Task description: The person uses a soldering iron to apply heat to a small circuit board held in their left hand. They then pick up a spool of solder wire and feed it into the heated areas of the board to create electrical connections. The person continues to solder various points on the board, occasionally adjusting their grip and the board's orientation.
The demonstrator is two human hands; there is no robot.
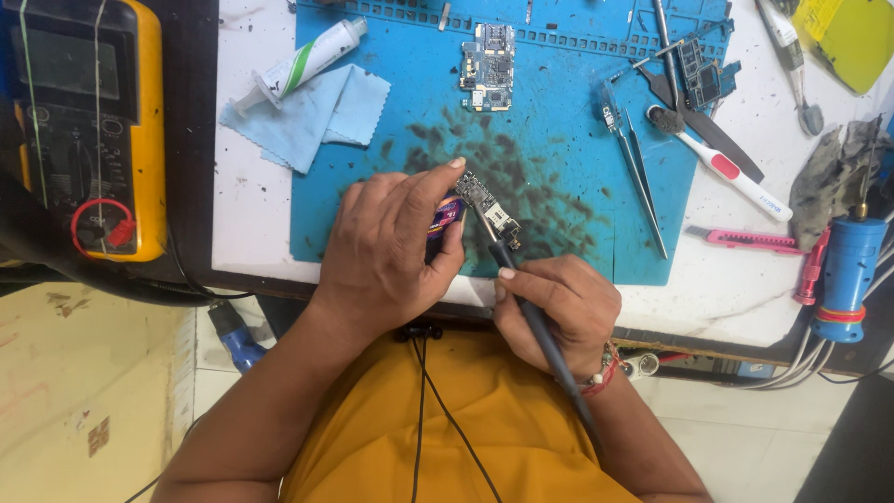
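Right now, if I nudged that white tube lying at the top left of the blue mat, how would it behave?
The white tube lies on its side and looks round, so it would probably roll. Its narrow nozzle end rests on the light blue cloth, which may drag along. It looks small and probably light.

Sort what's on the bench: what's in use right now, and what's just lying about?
In use: left hand steadying small circuit board; right hand holding soldering iron, tip on it.

Lying about: second board, tweezers, blue cloth, tube, multimeter, pink cutter.
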